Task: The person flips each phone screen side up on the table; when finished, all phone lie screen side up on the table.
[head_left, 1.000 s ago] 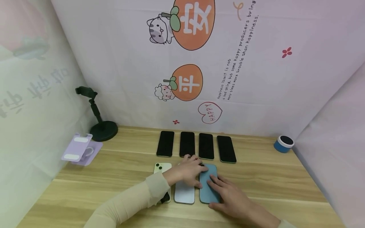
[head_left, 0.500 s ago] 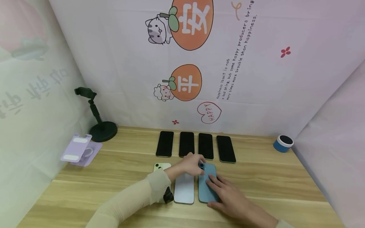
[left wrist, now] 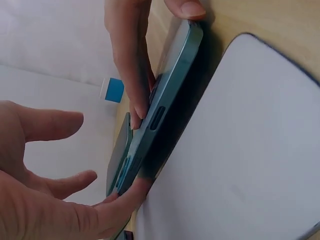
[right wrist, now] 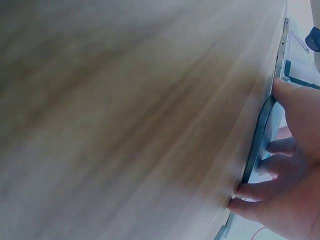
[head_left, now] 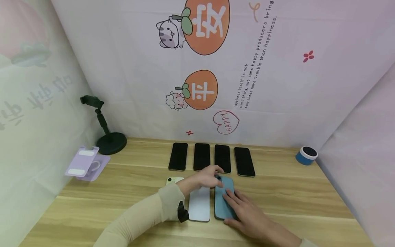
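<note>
Black stand (head_left: pixel 111 143) near purple holder (head_left: pixel 79 162)

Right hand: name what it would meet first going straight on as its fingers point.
Apart from the blue phone it is touching, the right hand would probably meet the left hand first, though their relative heights are unclear.

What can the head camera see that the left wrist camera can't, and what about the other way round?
Only the head view shows the purple stand, the black stand and the HAPPY heart. Only the left wrist view shows a dark oblong mark, maybe a button, on the side of the blue phone. Both show that phone, the white phone, the left hand and the right hand.
</note>
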A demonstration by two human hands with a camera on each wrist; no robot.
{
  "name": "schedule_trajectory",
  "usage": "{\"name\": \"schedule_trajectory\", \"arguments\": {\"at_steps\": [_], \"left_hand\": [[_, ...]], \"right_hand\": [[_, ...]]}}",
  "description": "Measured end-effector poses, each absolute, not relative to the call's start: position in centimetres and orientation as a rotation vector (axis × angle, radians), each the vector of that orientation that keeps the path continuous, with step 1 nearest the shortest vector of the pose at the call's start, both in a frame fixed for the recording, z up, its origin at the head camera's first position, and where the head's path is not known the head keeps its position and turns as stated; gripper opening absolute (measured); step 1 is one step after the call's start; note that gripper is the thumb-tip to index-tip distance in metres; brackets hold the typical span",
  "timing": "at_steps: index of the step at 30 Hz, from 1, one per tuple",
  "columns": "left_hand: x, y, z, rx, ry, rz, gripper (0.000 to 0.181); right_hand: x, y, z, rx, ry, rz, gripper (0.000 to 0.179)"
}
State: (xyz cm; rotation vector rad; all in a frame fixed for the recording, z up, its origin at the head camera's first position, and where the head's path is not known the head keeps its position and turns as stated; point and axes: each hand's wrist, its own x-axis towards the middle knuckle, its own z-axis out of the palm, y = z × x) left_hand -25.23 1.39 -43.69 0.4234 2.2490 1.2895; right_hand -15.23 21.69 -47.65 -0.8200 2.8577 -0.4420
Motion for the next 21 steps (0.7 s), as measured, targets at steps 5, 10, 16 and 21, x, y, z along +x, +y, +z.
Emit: {"name": "schedule_trajectory", "arguments": {"at_steps": [5,10,16,21], "left_hand": [[-25.3,1.4,-44.1,0.318,2.183,1.445,0.059],[-25.4,1.5,-45.0,0.239,2.218,1.55,0.064],[-25.5,1.9,-45.7,0.222,2.284,1.559,0.038],[-25.6,2.0,-45.8,0.226,2.33,1.54,0.025]], "right_hand": [[-15.1,21.4,-47.4,-0.789,2.856,-0.47,0.081],[-15.0,21.4,-47.3,-0.758,2.861,-0.52,0.08],[-14.8,21.4,-47.2,-0.783,2.852,-0.555,0.08],[-14.9,21.3,-47.0,-0.769,2.823,-0.562,0.082]]}}
